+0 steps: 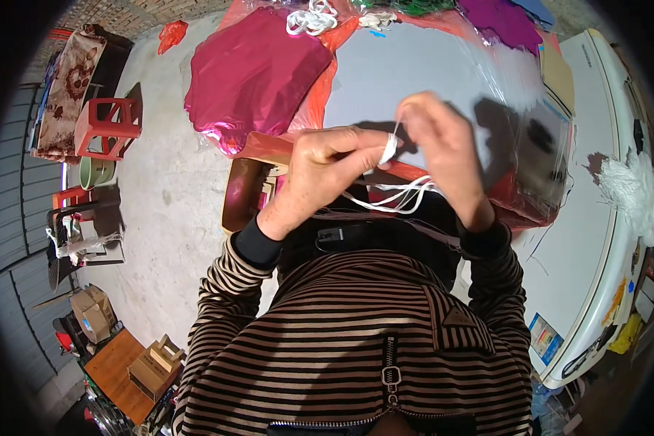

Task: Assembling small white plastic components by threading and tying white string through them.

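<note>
My left hand (pixel 316 171) is closed, pinching the end of a white cord (pixel 389 149) between thumb and fingertips. Loops of the same cord (pixel 414 190) hang below, between my two wrists. From the pinched end a thin white thread (pixel 397 125) stretches up to my right hand (pixel 447 138), whose curled fingers are closed around it and slightly smeared by motion. Under both hands lies a pale grey board (pixel 414 65) on the work surface, with red plastic film (pixel 314 102) along its left side.
A stack of shiny magenta film sheets (pixel 258 73) lies left of the board. Bundled white cord (pixel 312 16) and a purple sheet (pixel 498 22) are behind. Clear plastic and fine white strands (pixel 512 80) cover the right side, beside a white appliance (pixel 581 240). A red stool (pixel 109 127) stands far left.
</note>
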Demonstrator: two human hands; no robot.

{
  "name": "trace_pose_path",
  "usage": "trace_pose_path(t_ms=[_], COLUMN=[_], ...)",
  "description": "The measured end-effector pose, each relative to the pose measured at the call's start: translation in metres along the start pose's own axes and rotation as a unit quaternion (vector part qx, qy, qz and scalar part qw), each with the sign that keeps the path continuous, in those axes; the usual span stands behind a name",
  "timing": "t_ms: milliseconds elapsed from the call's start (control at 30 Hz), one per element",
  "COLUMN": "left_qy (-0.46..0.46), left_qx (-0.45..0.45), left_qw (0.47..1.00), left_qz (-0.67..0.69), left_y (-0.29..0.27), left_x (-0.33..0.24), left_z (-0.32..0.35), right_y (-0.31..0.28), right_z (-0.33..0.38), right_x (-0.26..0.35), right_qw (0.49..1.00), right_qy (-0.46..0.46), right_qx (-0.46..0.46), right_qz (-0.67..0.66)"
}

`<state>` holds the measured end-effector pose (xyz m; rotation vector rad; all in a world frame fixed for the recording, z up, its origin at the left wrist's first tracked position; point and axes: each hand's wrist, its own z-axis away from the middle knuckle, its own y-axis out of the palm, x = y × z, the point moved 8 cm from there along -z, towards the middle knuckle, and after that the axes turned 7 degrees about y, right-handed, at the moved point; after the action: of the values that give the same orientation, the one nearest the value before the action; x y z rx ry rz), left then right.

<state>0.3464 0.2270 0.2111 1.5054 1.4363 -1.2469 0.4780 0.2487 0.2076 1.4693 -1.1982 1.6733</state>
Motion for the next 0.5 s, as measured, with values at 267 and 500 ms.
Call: trace_pose_path(t_ms=[267, 500], left_qy=[-0.019, -0.015], left_qx=[-0.008, -0.056], left_qw=[1.000, 0.998], left_qz=[0.016, 0.002], left_y=[-0.001, -0.006], left_x=[0.014, 0.013], left_z=[0.004, -0.001], right_y=[-0.003, 0.027], right_z=[0.003, 0.021], right_x=[0.025, 0.008], right_qw=[0.998, 0.985], right_qy=[-0.014, 0.024], right_qx=[0.036, 0.135], right_qz=[0.040, 0.101])
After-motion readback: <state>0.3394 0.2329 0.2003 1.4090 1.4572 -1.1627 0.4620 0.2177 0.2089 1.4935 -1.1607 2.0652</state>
